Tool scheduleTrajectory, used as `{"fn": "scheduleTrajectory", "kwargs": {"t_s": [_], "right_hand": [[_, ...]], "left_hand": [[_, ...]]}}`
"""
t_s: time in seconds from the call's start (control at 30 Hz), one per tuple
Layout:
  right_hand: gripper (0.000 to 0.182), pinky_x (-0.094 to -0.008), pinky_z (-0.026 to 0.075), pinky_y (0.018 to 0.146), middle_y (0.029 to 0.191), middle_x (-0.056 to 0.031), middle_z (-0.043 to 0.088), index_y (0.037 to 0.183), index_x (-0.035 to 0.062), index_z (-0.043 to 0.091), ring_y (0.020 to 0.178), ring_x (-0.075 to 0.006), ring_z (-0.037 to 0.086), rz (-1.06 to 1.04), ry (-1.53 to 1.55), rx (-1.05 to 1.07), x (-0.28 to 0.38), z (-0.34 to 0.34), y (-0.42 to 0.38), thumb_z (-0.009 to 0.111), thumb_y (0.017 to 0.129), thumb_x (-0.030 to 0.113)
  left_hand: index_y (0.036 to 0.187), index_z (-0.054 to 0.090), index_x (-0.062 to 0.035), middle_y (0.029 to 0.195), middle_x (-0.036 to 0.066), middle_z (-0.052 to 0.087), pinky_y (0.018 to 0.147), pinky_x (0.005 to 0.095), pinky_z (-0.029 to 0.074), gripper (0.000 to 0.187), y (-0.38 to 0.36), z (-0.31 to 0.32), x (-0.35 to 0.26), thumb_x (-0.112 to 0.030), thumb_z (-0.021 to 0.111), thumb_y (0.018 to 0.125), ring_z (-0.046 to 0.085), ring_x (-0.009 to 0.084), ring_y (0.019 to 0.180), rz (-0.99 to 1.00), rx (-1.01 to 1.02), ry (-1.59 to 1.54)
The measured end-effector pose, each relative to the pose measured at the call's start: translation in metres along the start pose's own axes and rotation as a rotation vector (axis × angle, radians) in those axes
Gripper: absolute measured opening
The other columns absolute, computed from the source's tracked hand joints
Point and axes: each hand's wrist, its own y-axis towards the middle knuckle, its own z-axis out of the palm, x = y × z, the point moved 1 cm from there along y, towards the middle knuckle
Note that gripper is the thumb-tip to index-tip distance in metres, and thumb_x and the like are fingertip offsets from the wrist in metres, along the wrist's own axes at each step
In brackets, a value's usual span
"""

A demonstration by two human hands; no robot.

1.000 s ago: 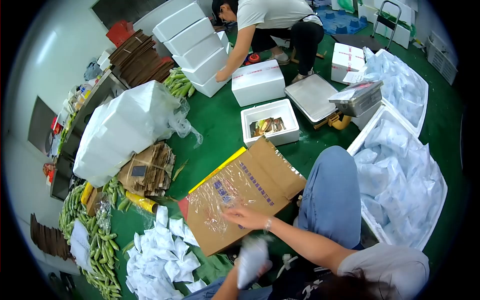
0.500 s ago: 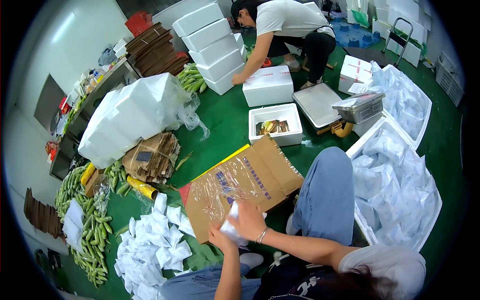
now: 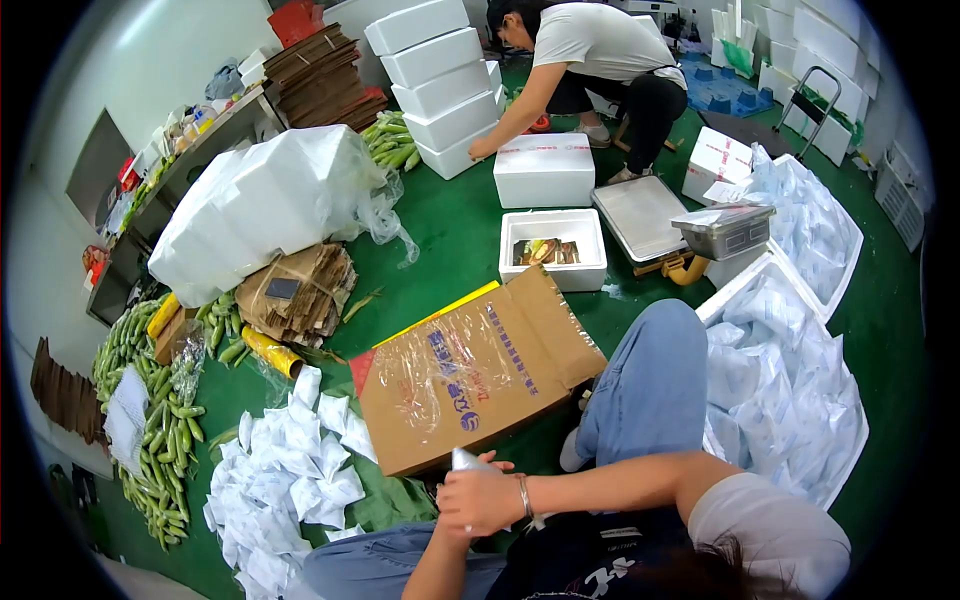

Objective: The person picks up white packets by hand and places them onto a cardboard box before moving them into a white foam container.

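Observation:
Both hands are together in front of my lap, around a small white packet point(image 3: 466, 460) whose tip sticks up between them. My right hand point(image 3: 482, 502), with a bracelet at the wrist, is closed over it. My left hand point(image 3: 494, 462) is mostly hidden behind the right; some of its fingertips show past the packet, and it too is closed on it. Just beyond the hands is a brown cardboard box point(image 3: 470, 370) with blue printing and clear tape. A heap of white packets point(image 3: 285, 480) lies to the left.
Foam boxes of bluish-white packets point(image 3: 775, 370) stand at the right. Ahead are an open foam box point(image 3: 510, 280) and a metal scale point(image 3: 640, 215). Green corn cobs point(image 3: 165, 440) are piled left. A co-worker point(image 3: 600, 50) bends over near stacked foam boxes point(image 3: 440, 90).
My hands have moved down, nearer my body, with the white packet, leaving the box's printing more exposed. The view has shifted slightly. The co-worker stays bent over in the same place.

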Motion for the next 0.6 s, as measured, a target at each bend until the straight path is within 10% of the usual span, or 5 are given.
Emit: {"fn": "scheduleTrajectory", "kwargs": {"t_s": [0.1, 0.23, 0.4, 0.53, 0.6], "right_hand": [[0.013, -0.0392, 0.046, 0.066, 0.074, -0.0073, 0.06, 0.075, 0.0118, 0.062, 0.074, -0.0297, 0.06, 0.312, 0.05, -0.344, -0.039, -0.005, -0.01, 0.064, 0.075, 0.024], [0.02, -0.0359, 0.047, 0.056, 0.068, -0.0107, 0.063, 0.074, 0.0027, 0.062, 0.061, -0.0265, 0.061, 0.86, 0.205, -0.756, -0.09, -0.01, -0.001, 0.058, 0.085, 0.019], [0.023, -0.0363, 0.048, 0.055, 0.065, -0.0113, 0.064, 0.074, 0.0007, 0.063, 0.059, -0.0231, 0.062, 1.09, 0.708, -1.088, -0.113, 0.021, 0.002, 0.053, 0.086, 0.017], [0.018, -0.035, 0.053, 0.062, 0.085, -0.011, 0.067, 0.09, 0.0028, 0.063, 0.067, -0.0209, 0.064, 1.431, 1.733, -0.806, -0.126, 0.047, -0.009, 0.059, 0.085, 0.019], [0.021, -0.0348, 0.053, 0.065, 0.086, -0.0102, 0.066, 0.094, 0.0044, 0.062, 0.072, -0.0202, 0.065, 1.219, 1.949, -0.695, -0.098, 0.022, 0.0, 0.059, 0.087, 0.024]], "left_hand": [[0.128, 0.046, -0.0058, 0.116, 0.014, 0.058, 0.081, 0.0469, 0.054, 0.054, 0.001, -0.01, 0.015, -0.048, 0.045, 0.094, 0.061, 0.0309, 0.103, 0.122, 0.136, -0.743], [0.133, 0.043, -0.0067, 0.119, 0.015, 0.058, 0.078, 0.0585, 0.054, 0.053, -0.062, 0.016, -0.053, -0.041, 0.051, 0.094, 0.062, 0.0338, 0.097, 0.274, -0.219, 0.009], [0.098, 0.068, -0.0049, 0.064, 0.016, 0.062, 0.058, 0.0427, 0.051, 0.029, -0.097, 0.026, -0.099, -0.03, 0.067, 0.083, 0.063, 0.037, 0.065, 0.91, -0.945, 1.264], [0.102, 0.067, -0.0066, 0.083, 0.017, 0.067, 0.072, 0.0434, 0.051, 0.029, -0.116, 0.046, -0.126, -0.024, 0.071, 0.079, 0.065, 0.0352, 0.08, 0.923, -0.883, 1.267], [0.099, 0.067, -0.0066, 0.101, 0.016, 0.065, 0.086, 0.039, 0.047, 0.026, -0.115, 0.057, -0.138, -0.017, 0.07, 0.075, 0.061, 0.033, 0.1, 1.234, -0.404, 1.034]]}}
